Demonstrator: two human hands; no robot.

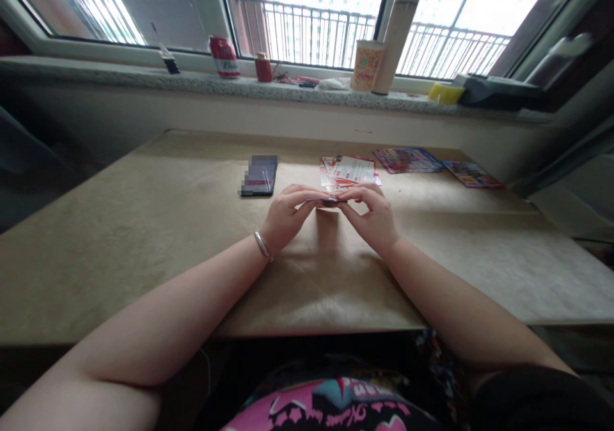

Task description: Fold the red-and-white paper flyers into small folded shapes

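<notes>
My left hand, with a silver bracelet at the wrist, and my right hand meet over the middle of the table. Between them, fingers and thumbs pinch a thin card-like piece from both sides. It is seen almost edge-on, so its face is hidden. Just beyond my fingers lie loose printed cards, white and reddish, overlapping each other. A dark phone rests flat to the left of my left hand.
Colourful printed packs lie at the back right, with another pack beside them. On the windowsill behind the table stand a red can, a small red bottle, a patterned cup and a tall tube.
</notes>
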